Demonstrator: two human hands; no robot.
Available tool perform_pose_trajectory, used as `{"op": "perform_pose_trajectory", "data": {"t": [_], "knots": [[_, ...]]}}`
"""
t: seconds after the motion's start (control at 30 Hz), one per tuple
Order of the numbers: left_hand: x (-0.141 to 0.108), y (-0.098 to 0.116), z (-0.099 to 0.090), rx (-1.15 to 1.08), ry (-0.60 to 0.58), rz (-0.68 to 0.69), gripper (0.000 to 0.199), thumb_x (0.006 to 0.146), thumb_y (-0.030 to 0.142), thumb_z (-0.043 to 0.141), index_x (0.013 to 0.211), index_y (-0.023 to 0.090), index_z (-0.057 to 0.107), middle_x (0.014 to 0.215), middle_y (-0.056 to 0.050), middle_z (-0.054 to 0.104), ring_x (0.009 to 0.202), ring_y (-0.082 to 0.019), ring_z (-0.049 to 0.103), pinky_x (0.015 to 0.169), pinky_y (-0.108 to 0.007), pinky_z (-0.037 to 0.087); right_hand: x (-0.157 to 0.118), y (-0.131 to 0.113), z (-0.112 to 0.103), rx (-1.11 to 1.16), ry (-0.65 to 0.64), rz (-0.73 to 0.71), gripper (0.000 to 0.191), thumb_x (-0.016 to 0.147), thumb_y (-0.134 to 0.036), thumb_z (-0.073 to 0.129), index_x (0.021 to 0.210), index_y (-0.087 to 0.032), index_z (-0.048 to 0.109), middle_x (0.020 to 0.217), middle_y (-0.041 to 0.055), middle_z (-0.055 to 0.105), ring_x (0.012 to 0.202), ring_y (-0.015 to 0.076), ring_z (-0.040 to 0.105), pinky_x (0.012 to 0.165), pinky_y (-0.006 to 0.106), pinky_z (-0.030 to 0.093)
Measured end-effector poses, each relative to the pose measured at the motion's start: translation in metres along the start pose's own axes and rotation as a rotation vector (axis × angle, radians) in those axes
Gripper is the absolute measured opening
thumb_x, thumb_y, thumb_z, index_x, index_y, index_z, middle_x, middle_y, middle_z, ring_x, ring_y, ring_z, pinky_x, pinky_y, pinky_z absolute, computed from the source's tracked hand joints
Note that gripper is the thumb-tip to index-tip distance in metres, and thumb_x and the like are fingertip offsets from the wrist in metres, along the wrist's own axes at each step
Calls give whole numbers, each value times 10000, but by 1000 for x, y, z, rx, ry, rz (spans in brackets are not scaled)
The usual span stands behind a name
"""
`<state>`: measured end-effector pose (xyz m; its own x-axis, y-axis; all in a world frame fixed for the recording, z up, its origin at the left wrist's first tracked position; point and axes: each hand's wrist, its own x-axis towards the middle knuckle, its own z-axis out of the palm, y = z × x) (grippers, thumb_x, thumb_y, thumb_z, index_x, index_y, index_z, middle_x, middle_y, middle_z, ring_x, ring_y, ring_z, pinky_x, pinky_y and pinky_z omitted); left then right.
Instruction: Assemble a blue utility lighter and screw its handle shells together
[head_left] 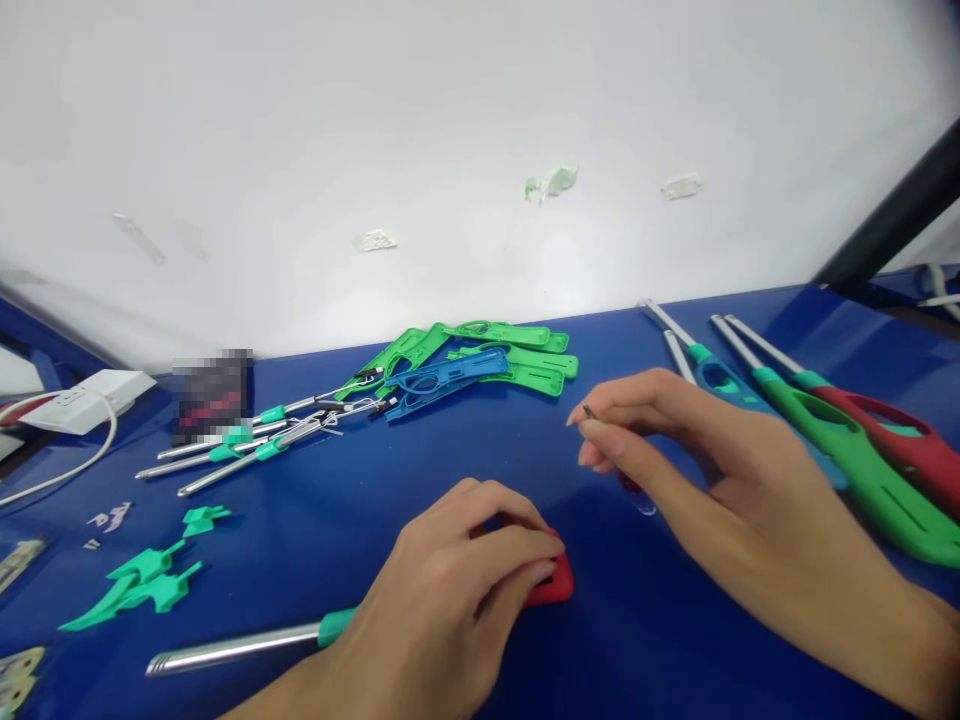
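The person's left hand point(465, 590) has its fingers around a red utility lighter point(556, 588) at the blue tabletop point(360, 540) — the right hand point(697, 470) pinches a tiny dark piece point(587, 411).

Pale torn patches point(375, 240) dot the white wall point(450, 120) behind the blue table point(300, 560), where a white box point(112, 385) and looping cable point(75, 474) lie left of a dark, blurred object point(214, 395), with a black post point(892, 215) at right.

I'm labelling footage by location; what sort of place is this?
Probably an assembly workbench: a smooth blue tabletop holds thin silver metal tubes with teal collars, bright-green plastic handle shells, and blue, green and red long-nosed handled tools.
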<state>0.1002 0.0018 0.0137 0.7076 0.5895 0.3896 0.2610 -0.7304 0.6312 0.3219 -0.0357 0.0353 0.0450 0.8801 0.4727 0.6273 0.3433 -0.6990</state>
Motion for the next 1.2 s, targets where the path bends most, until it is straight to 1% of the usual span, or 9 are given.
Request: {"op": "perform_pose_trajectory", "data": {"t": [0.27,0.43,0.57,0.7,0.87,0.93,1.03,1.1,1.2], "knots": [[-4,3,-2,14,14,-17,238,1018,101,612,1113,243,777,1110,17,758,934,-81,735,822,-143,572,-1,-1,1,12,0,5,28,1079,-392,628,1079,-376,651,902,-149,757,773,32,733,627,72,515],[-13,7,2,241,48,-32,241,1015,304,707,1255,290,716,1264,15,747,1088,-167,732,987,-302,594,-2,0,1,48,25,17,45,1092,-387,604,1074,-358,634,916,-141,747,822,27,735,722,62,537],[-16,3,3,361,11,80,231,1069,321,622,1286,258,670,1213,-6,766,1010,-203,736,882,-373,624,-2,4,3,59,14,33,60,1103,-385,580,1081,-332,599,979,-117,752,859,39,742,784,88,560],[-13,-6,-1,358,-14,67,208,1070,285,607,1266,260,672,1149,-5,774,931,-219,726,847,-411,642,-2,8,4,-3,-9,48,55,1128,-389,514,1135,-348,551,823,-113,724,728,60,727,606,114,514],[-17,-11,-6,402,-48,42,281,1070,239,567,1336,254,655,1164,-60,733,947,-254,694,799,-447,665,-2,9,4,-62,-40,68,176,1141,-455,432,1189,-368,577,609,-96,537,478,107,536,457,207,408],[-21,-11,-6,400,-38,22,302,1066,237,564,1354,258,652,1173,-76,707,966,-254,685,830,-458,663,-2,10,4,-76,-75,85,230,1138,-446,430,1238,-371,623,777,-42,657,616,134,631,498,234,436],[-24,-11,-4,383,-26,18,313,1055,226,570,1356,254,651,1171,-82,692,975,-247,675,856,-454,654,-2,14,3,-60,-118,94,284,1122,-400,474,1359,-422,628,1138,-5,714,1006,168,710,758,247,554],[-24,-12,-3,386,-17,30,316,1051,216,575,1356,247,649,1167,-84,697,979,-251,671,852,-453,650,-3,16,3,-11,-139,88,324,1118,-375,482,1401,-464,610,1081,-25,699,959,135,704,811,228,568],[-23,-14,-2,384,-10,48,323,1042,199,593,1359,234,640,1171,-87,709,980,-251,672,831,-438,646,-3,18,2,65,-159,98,321,1127,-393,477,1418,-453,600,893,-50,685,779,107,699,732,202,580]]}}
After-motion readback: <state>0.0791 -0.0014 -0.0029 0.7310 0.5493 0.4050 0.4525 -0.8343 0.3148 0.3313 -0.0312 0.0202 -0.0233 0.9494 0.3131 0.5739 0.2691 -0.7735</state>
